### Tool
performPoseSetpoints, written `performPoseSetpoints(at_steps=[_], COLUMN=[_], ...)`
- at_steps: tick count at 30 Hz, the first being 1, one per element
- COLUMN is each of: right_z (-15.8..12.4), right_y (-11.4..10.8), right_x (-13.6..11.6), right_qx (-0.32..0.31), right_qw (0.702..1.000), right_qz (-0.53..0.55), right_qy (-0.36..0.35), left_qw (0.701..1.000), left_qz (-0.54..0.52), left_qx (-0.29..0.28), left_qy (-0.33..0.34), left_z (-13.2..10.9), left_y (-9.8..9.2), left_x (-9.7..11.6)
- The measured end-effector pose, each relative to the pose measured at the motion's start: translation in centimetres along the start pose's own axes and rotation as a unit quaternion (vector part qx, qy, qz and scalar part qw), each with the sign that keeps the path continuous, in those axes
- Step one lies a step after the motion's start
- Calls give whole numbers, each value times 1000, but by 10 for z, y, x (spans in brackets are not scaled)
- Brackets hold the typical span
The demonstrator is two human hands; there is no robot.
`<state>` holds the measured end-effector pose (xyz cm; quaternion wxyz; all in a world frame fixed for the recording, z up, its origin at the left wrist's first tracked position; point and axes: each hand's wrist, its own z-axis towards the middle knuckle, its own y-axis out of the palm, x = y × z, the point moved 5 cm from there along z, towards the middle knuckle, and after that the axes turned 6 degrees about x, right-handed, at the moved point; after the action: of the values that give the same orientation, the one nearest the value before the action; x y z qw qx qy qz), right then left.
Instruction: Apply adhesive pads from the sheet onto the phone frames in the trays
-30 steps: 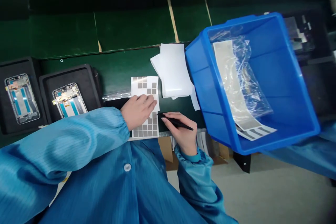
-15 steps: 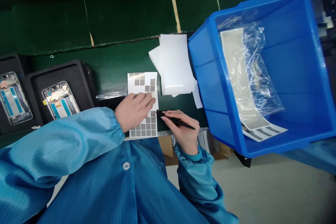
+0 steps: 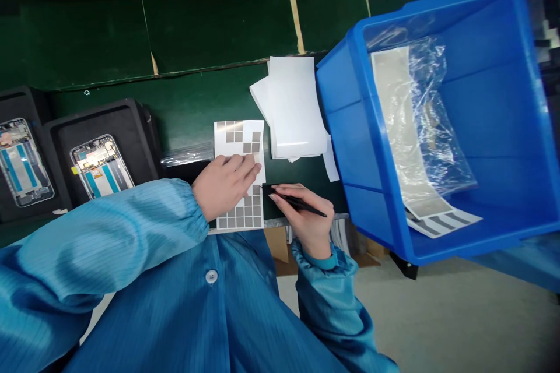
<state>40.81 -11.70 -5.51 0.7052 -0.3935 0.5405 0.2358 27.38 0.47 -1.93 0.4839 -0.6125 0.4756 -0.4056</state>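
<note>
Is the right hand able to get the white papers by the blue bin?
Probably yes: the white papers lie just beyond the right hand with nothing on top, though it holds a black tool.

The lone head-worn camera looks forward and steeply down, close above the blue smock [image 3: 175, 315] and green bench [image 3: 196, 93].

Mid-frame on the surface [image 3: 196, 96] lies a sheet [image 3: 251, 210], the left hand [image 3: 225, 185] on it; the right hand [image 3: 308, 224], with a tool [image 3: 303, 204], is just right of its lower half. Papers [image 3: 294, 108] lie farther up, beside a bin [image 3: 345, 122] containing a bag [image 3: 446, 145]. At left, two trays [image 3: 118, 119] each hold a phone [image 3: 101, 157].
</note>
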Motion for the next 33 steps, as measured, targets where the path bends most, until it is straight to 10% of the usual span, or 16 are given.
performPoseSetpoints(at_steps=[14,21,33], right_z=[-1,9,23], right_y=[-9,0,85], right_x=[-2,-33,-99], right_qx=[50,46,-58], right_qw=[996,994,989], right_qz=[29,86,129], right_qy=[61,49,36], left_qw=[1000,989,847], left_qz=[-22,-138,-457], left_qx=[18,43,152], left_qy=[0,-33,-224], left_z=[1,-32,-118], left_y=[0,-59,-57], left_x=[-1,-16,-79])
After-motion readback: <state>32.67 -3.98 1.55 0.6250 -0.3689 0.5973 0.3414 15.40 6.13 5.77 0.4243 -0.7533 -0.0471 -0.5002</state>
